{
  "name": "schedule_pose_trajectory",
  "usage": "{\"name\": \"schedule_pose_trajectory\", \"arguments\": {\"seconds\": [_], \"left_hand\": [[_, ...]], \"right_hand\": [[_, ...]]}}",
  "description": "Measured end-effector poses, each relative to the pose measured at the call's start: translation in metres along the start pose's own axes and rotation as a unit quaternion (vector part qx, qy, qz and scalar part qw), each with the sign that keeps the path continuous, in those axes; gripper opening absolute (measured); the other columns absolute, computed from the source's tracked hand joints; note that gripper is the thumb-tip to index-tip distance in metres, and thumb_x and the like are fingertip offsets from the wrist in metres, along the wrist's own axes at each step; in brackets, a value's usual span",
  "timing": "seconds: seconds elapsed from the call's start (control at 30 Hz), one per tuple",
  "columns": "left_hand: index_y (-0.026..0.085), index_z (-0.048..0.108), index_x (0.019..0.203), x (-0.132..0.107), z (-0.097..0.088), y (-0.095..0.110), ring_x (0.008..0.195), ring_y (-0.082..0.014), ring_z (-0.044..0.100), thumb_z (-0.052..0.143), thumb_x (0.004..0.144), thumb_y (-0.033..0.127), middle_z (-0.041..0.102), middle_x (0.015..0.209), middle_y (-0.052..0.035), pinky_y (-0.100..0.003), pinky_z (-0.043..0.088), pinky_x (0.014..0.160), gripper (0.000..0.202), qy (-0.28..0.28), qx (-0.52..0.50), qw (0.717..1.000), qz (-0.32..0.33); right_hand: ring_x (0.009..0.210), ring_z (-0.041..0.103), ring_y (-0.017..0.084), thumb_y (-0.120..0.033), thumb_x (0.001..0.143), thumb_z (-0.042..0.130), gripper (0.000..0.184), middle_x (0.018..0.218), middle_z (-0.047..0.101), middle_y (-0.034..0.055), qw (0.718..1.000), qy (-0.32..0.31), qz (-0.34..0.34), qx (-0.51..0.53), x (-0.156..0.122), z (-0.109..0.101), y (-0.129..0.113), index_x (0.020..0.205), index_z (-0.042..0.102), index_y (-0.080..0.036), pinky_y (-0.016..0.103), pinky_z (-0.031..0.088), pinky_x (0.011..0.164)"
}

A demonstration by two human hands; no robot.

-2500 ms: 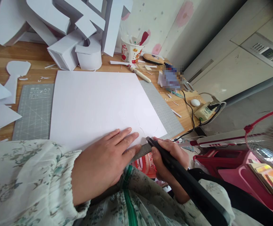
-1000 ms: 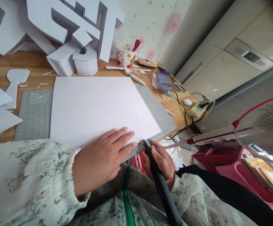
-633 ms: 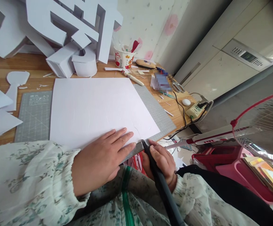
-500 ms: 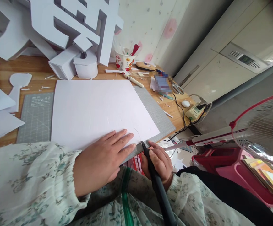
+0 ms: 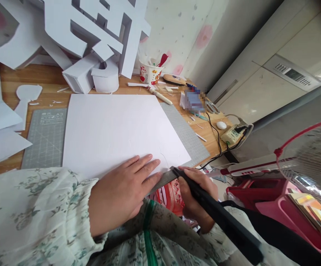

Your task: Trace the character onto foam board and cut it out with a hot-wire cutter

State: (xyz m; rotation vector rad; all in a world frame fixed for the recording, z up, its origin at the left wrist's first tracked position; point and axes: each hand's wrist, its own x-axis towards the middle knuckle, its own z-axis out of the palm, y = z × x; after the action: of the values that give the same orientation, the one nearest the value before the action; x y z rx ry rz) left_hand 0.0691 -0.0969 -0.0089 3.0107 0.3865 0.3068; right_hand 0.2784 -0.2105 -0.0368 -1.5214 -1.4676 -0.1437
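A large white sheet of board (image 5: pixel 110 129) lies over a grey cutting mat (image 5: pixel 45 142) at the table's front edge. My left hand (image 5: pixel 127 184) rests flat on its near part, fingers stretched out and a little apart. To the right, my right hand (image 5: pixel 197 188) is closed around a long black cutter (image 5: pixel 218 214). The cutter's tip meets the sheet's near edge, while its rear end points down to the right. A thin curved line runs across the sheet close to that tip. How far the blade goes into the board is hard to see.
Large white cut-out shapes (image 5: pixel 94 33) lean at the back left. Behind the sheet are a paper cup (image 5: pixel 150 74) of tools, a white-handled tool (image 5: pixel 160 96) and scissors (image 5: pixel 212 107). A power strip (image 5: pixel 231 135) sits right; a fan (image 5: pixel 310 147) and red stool (image 5: pixel 284 214) stand beyond.
The cutter's rear end has swung to the right, and my right hand has turned and shifted slightly right with it. My left hand stays flat on the sheet. The view has shifted slightly.
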Motion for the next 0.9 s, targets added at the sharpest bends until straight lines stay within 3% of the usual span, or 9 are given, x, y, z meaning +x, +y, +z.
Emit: {"name": "schedule_pose_trajectory", "arguments": {"seconds": [0.13, 0.27, 0.4, 0.63, 0.9], "left_hand": [[0.019, 0.059, 0.135, 0.002, 0.000, 0.000, 0.139, -0.0335, 0.046, 0.079, 0.075, 0.036, 0.048, 0.153, -0.0102, -0.050, 0.039, 0.114, 0.066, -0.004, -0.009, 1.000, -0.003], [0.018, 0.061, 0.132, 0.002, -0.001, 0.001, 0.136, -0.0337, 0.049, 0.079, 0.073, 0.032, 0.050, 0.150, -0.0109, -0.050, 0.041, 0.112, 0.063, 0.021, -0.011, 1.000, -0.009], [0.020, 0.064, 0.129, 0.001, -0.002, 0.003, 0.134, -0.0325, 0.052, 0.077, 0.073, 0.030, 0.054, 0.148, -0.0083, -0.050, 0.044, 0.109, 0.058, 0.038, -0.014, 0.999, -0.018], [0.024, 0.067, 0.124, 0.003, -0.001, 0.006, 0.126, -0.0282, 0.060, 0.060, 0.088, 0.031, 0.061, 0.141, -0.0026, -0.047, 0.047, 0.105, 0.038, 0.068, 0.006, 0.997, -0.028], [0.025, 0.069, 0.120, 0.005, 0.001, 0.006, 0.125, -0.0235, 0.060, 0.041, 0.099, 0.028, 0.064, 0.137, -0.0006, -0.044, 0.044, 0.105, 0.035, 0.082, -0.004, 0.996, -0.044]], "right_hand": [[0.069, 0.071, 0.016, -0.018, 0.082, 0.070, 0.016, 0.081, 0.073, -0.0007, 0.997, 0.047, 0.046, 0.046, 0.028, -0.003, -0.004, 0.096, 0.067, -0.026, 0.028, 0.059, 0.066], [0.067, 0.069, 0.015, -0.023, 0.083, 0.072, 0.013, 0.079, 0.071, -0.0015, 0.989, -0.043, 0.090, 0.114, 0.054, 0.003, 0.007, 0.095, 0.068, -0.025, 0.026, 0.057, 0.062], [0.067, 0.069, 0.014, -0.022, 0.081, 0.075, 0.013, 0.078, 0.074, -0.0027, 0.977, -0.142, 0.089, 0.131, 0.069, 0.011, 0.022, 0.092, 0.070, -0.026, 0.023, 0.056, 0.061], [0.069, 0.070, 0.011, -0.019, 0.081, 0.075, 0.014, 0.080, 0.076, -0.0054, 0.970, -0.173, 0.086, 0.145, 0.073, 0.015, 0.032, 0.092, 0.072, -0.028, 0.019, 0.055, 0.064], [0.069, 0.070, 0.011, -0.020, 0.082, 0.075, 0.016, 0.081, 0.076, -0.0055, 0.969, -0.183, 0.094, 0.137, 0.071, 0.014, 0.029, 0.094, 0.071, -0.029, 0.019, 0.056, 0.064]]}}
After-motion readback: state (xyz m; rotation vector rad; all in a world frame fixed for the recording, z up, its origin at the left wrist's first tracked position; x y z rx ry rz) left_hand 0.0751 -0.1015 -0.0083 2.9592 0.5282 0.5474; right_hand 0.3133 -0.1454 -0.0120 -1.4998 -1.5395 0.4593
